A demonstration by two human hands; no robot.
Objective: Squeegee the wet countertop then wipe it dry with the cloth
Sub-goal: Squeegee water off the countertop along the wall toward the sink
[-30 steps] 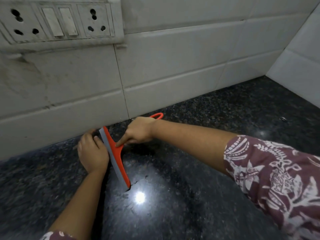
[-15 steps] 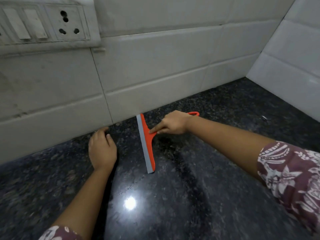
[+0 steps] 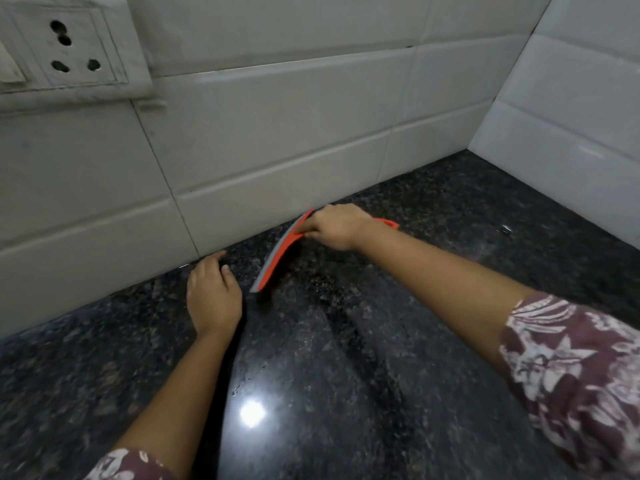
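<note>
Squeegee (image 3: 277, 263): orange plastic T-frame, grey rubber strip along one long edge, handle ending in an open loop.
Location: far part of black granite countertop (image 3: 346, 393). Far tip sits close to the foot of the white tiled wall (image 3: 277, 133); blade runs diagonally back toward me. Looks tilted; can't tell if the rubber edge is fully on the stone.
Held by: my right hand (image 3: 337, 230), fingers curled round the handle neck just behind the blade. Loop pokes out past my wrist.
Handling (est.): light; frame stiff; rubber lip soft and bendy; wet plastic prob. slippery. Best hold is at the neck, as now, so pressure spreads evenly across the blade. Loop end would prob. give less control.
My left hand (image 3: 213, 296): palm down on the counter, just left of the blade's near end, not touching it. Fingers relaxed, holding nothing, tips near the wall.
Countertop surface: polished, lamp glare near me, fine droplets along a streak, so wet and slick. Squeegee stage not finished, I reckon.
Cloth: not in view.
Misc.: socket plate (image 3: 69, 46) on wall, top left; patterned maroon sleeve (image 3: 571, 368).
</note>
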